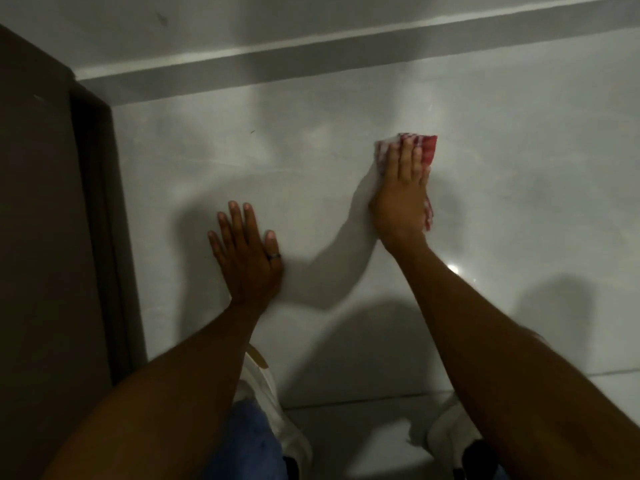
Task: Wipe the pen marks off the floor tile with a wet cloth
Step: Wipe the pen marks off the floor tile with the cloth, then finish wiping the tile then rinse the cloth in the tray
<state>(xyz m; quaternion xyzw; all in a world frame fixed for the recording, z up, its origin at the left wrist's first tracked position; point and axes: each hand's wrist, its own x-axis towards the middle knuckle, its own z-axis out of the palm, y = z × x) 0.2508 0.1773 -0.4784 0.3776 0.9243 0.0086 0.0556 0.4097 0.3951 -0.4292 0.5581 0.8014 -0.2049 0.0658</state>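
On the pale grey floor tile [311, 188], right of centre and toward the far side, the right hand [401, 195] is pressing flat on a red-and-white checked cloth [427, 150]. The cloth is lying under the palm and fingers, its red edge showing just beyond the fingertips on the far right and a narrow strip showing along the right side of the hand near the wrist. The fingers are lying extended and close together over the cloth, pinning it to the tile rather than bunching it. The left hand [247, 258] is resting well apart to the left and nearer, palm down on bare tile, fingers spread and holding nothing; a dark ring [274, 256] is sitting on one finger. Both forearms are reaching in from the near edge. Pen marks cannot be made out with certainty; only a small dark fleck [252, 132] is showing on the tile, far left of the cloth. A dark brown door frame [93, 202] is running down the left side, and a pale skirting [311, 53] is crossing the far edge. White shoes [266, 386] are showing at the near edge.
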